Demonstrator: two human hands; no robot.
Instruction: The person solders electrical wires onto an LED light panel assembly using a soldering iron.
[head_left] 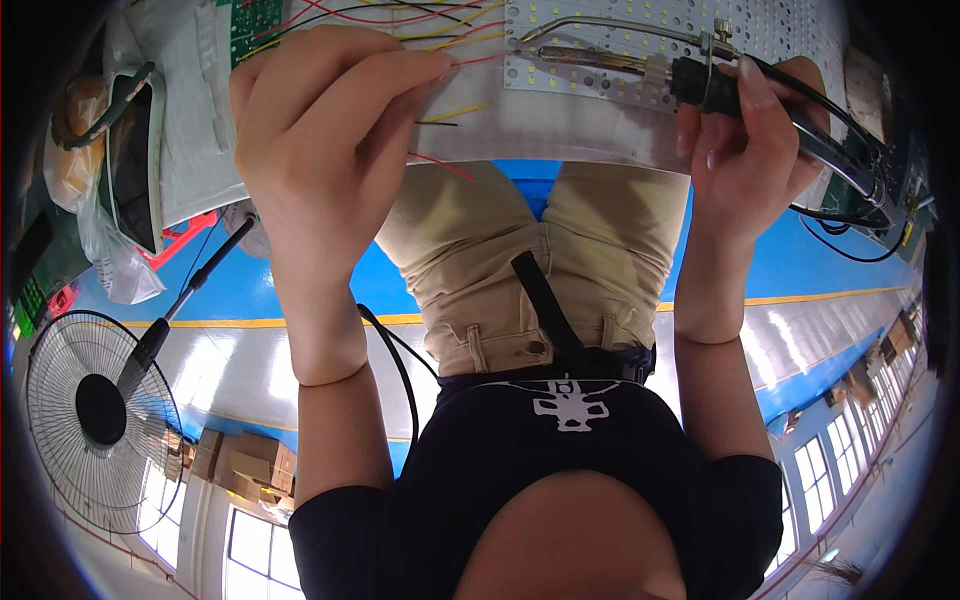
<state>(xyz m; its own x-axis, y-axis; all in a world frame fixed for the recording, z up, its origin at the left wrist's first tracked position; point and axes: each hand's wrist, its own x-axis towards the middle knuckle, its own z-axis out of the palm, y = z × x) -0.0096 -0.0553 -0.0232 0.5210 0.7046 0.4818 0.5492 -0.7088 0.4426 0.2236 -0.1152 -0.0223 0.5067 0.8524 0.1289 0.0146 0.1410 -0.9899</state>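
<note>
Two bare forearms rise from the lower edge, past the person's black shirt (520, 470) and tan trousers (520, 270), toward the white workbench edge (560, 135) at twelve o'clock. At about eleven o'clock, the left hand (320, 120) lies with its fingers (400, 75) curled down together over a bundle of thin red, yellow and black wires (440, 20); whether the fingertips pinch a wire cannot be told, since the hand hides them. Loose ends of those wires poke out just beside its fingers, over the bench edge. At about one o'clock, the right hand (750, 150) is wrapped firmly around the black handle of a soldering iron (640, 60), whose metal shaft points toward the left hand. The shaft lies across a white perforated board studded with small yellow chips (770, 25), which rests on the bench. A black cable (850, 250) loops from the handle toward three o'clock. Farther out, at eight o'clock, a round grey wire-guard fan (95, 420) stands on its pole (190, 290) above the blue floor (250, 285).
</note>
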